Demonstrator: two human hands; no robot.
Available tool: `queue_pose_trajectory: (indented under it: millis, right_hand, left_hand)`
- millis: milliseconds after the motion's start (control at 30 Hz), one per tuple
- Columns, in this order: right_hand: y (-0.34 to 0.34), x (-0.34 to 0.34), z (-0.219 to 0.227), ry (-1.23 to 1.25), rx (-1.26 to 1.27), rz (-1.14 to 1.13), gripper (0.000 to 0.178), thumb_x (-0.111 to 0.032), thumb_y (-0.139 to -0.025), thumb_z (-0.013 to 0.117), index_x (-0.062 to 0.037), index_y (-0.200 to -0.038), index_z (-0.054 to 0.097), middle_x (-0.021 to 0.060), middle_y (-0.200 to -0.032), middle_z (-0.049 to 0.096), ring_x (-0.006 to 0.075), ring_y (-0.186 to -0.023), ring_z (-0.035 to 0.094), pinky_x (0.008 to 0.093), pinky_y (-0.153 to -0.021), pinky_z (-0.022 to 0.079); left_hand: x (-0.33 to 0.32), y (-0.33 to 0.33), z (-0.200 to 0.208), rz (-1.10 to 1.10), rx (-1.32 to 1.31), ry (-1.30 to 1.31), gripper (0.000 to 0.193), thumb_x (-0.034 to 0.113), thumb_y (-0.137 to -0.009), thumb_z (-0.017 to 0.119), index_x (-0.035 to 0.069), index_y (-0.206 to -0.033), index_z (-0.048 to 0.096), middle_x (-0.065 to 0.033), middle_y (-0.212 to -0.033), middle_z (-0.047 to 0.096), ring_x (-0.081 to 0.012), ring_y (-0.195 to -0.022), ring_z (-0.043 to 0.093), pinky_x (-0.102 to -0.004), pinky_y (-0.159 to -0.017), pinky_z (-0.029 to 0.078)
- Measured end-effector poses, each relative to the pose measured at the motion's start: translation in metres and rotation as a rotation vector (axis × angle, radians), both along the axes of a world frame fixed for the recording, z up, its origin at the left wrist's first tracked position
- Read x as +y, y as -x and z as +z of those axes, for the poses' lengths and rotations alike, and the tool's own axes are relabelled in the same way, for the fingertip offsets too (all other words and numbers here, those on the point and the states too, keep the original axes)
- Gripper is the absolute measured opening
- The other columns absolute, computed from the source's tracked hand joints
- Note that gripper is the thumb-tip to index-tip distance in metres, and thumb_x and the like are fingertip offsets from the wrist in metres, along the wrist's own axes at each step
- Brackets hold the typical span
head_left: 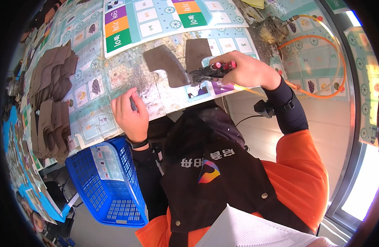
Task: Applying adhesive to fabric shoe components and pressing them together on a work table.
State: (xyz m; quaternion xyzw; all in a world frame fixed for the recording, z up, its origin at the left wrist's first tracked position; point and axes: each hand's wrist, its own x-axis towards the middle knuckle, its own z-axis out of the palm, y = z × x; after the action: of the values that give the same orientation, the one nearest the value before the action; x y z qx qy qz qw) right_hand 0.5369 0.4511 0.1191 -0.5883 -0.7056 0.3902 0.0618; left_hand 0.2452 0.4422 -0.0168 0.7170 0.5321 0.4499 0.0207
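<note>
My right hand [253,70] grips a dark spray gun [208,73] with red knobs, its fingers wrapped round the body. The gun's nozzle end is at the lower tip of a curved brown cut piece [166,61] lying flat on the table. Just right of it lies a second brown piece [196,53], partly hidden behind the gun and hand. My left hand [131,115] is over the table's near edge, fingers loosely bent and thumb apart. A small dark patch shows between thumb and forefinger; I cannot tell what it is.
Stacked brown pieces [53,78] lie at the left, with another stack [51,127] nearer. A blue plastic basket [86,193] stands below the table edge. Printed boards [156,31] cover the far side. An orange hose [344,70] loops at right beside a stained metal pot [274,29].
</note>
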Motion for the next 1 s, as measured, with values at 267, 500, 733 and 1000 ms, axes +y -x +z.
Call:
queue_pose_trajectory:
  millis: [267, 500, 733, 1000]
  right_hand:
    - [-0.003, 0.0, -0.003, -0.052, -0.032, -0.071, 0.049, -0.013, -0.069, 0.067, -0.0031, -0.117, 0.064, 0.0146, -0.092, 0.065, 0.0237, -0.082, 0.059, 0.0314, -0.08, 0.046]
    - [-0.002, 0.005, 0.001, -0.06, 0.026, -0.176, 0.044, -0.008, -0.068, 0.059, 0.0028, -0.111, 0.064, 0.0242, -0.087, 0.066, 0.0375, -0.08, 0.062, 0.0365, -0.075, 0.049]
    - [-0.015, 0.018, -0.018, -0.076, 0.126, -0.224, 0.049, -0.007, -0.07, 0.065, 0.0078, -0.116, 0.06, 0.009, -0.071, 0.061, 0.0136, -0.061, 0.059, 0.0279, -0.059, 0.048]
    - [-0.029, 0.035, -0.032, -0.224, 0.158, -0.211, 0.013, -0.004, -0.063, 0.058, 0.0036, -0.074, 0.056, 0.0051, -0.063, 0.055, 0.0118, -0.052, 0.043, 0.0289, -0.049, 0.035]
  left_hand:
    - [0.0, 0.0, -0.001, 0.004, 0.014, 0.001, 0.011, 0.002, -0.086, 0.058, 0.004, -0.092, 0.067, -0.0088, -0.085, 0.066, -0.0277, -0.076, 0.055, -0.0364, -0.07, 0.045]
    - [0.0, 0.0, -0.001, 0.0, 0.014, 0.007, 0.011, 0.002, -0.086, 0.058, 0.004, -0.092, 0.066, -0.0096, -0.086, 0.065, -0.0282, -0.078, 0.055, -0.0367, -0.071, 0.045]
    - [-0.001, 0.0, -0.001, 0.008, 0.014, 0.022, 0.011, 0.001, -0.086, 0.058, 0.003, -0.093, 0.066, -0.0101, -0.085, 0.065, -0.0286, -0.078, 0.055, -0.037, -0.072, 0.045]
    - [0.0, 0.0, 0.0, 0.007, 0.024, 0.022, 0.011, 0.001, -0.086, 0.058, 0.003, -0.093, 0.067, -0.0102, -0.085, 0.065, -0.0283, -0.078, 0.055, -0.0369, -0.071, 0.045]
